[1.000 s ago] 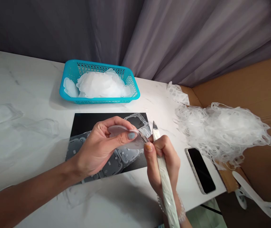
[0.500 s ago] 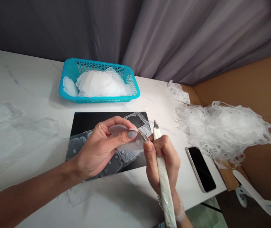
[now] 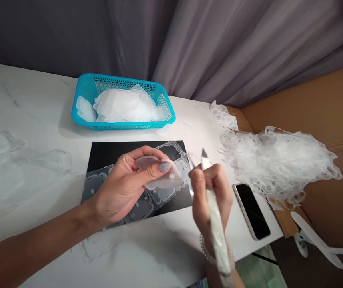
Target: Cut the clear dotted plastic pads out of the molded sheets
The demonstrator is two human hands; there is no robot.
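Observation:
My left hand (image 3: 126, 182) pinches a thin, translucent rounded sheet piece (image 3: 171, 180) between thumb and fingers, above a black mat. In my right hand (image 3: 213, 196) is a long white-wrapped tool (image 3: 215, 224) with a pointed dark tip facing away from me. A second dark tip shows beside the right thumb; I cannot tell whether both belong to one tool, such as tweezers. That hand is slightly blurred and stands apart from the piece, to its right. Beneath the hands, a clear sheet with rounded outlines (image 3: 159, 196) lies on the black mat (image 3: 107, 152).
A blue basket (image 3: 123, 126) at the back holds a heap of translucent pieces. To the right lies a large pile of clear ring-like scraps (image 3: 285, 160), beside a cardboard wall (image 3: 324, 116). A phone (image 3: 253, 212) rests near the table's right edge. Clear film (image 3: 24, 168) spreads out at left.
My right hand has drawn away to the right with the tool, whose tip was at the edge of the translucent piece. My left hand keeps its pinch, nearly still.

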